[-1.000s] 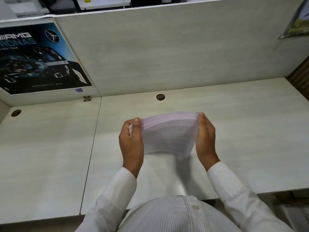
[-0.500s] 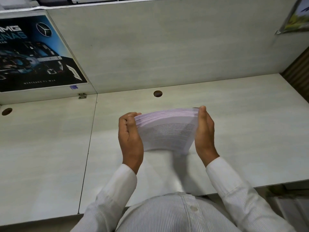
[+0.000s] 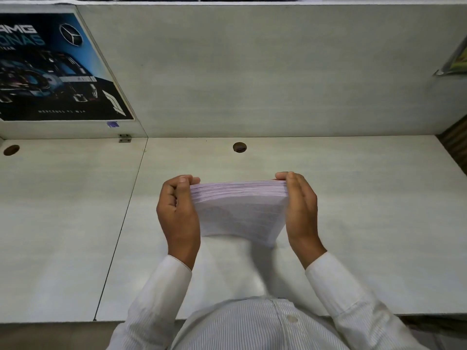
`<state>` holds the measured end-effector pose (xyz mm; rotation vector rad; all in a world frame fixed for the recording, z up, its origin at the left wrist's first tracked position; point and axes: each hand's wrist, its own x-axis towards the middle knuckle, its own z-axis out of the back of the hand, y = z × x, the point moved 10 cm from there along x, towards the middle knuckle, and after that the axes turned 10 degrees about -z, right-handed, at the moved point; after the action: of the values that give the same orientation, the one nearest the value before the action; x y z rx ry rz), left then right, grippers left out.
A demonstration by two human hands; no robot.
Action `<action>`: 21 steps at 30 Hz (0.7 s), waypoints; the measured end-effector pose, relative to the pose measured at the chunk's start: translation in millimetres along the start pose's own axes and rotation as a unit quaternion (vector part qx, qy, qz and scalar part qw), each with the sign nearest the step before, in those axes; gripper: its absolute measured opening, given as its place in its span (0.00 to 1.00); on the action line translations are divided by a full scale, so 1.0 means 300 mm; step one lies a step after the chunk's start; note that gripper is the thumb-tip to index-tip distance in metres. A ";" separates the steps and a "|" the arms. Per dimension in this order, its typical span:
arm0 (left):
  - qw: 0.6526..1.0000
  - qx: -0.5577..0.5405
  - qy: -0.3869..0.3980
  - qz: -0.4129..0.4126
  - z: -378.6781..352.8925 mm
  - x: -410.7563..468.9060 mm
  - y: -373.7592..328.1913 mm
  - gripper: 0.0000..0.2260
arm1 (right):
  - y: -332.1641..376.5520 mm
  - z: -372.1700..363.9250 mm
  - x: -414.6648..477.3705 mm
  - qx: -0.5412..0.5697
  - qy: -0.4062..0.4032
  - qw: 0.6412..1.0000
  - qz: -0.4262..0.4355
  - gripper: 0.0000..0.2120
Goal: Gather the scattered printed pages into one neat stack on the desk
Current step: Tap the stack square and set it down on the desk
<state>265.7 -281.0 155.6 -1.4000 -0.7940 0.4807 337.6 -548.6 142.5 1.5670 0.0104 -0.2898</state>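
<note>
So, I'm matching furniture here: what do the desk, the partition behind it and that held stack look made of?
Desk: probably laminated board, matte pale woodgrain print, with a panel seam and a cut cable hole. Partition: seemingly the same matte laminate, same faint grain. Stack of pages: thin white printed paper, bowing slightly; sheet edges show as fine lines.
</note>
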 end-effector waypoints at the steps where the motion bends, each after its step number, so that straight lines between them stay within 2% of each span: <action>1: 1.000 0.003 -0.006 0.004 -0.002 -0.003 0.002 0.08 | 0.002 -0.002 0.003 -0.001 0.005 1.000 0.001 0.17; 10: 0.999 0.031 -0.035 -0.001 0.005 -0.021 -0.013 0.14 | 0.010 -0.010 0.021 -0.001 0.039 0.999 0.004 0.14; 14: 0.998 0.041 -0.043 0.011 0.022 -0.023 -0.021 0.07 | 0.009 -0.019 0.021 0.004 0.054 0.999 0.007 0.12; 17: 0.998 0.044 -0.037 0.015 0.024 -0.020 -0.030 0.08 | 0.006 -0.026 0.018 0.000 0.060 0.998 0.005 0.09; 21: 0.997 0.064 -0.040 0.016 0.019 -0.029 -0.043 0.09 | -0.003 -0.017 0.020 0.003 0.059 0.998 -0.002 0.13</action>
<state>253.8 -285.2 166.4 -1.2828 -0.7932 0.6046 344.1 -544.7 140.3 1.5890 0.1038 -0.2007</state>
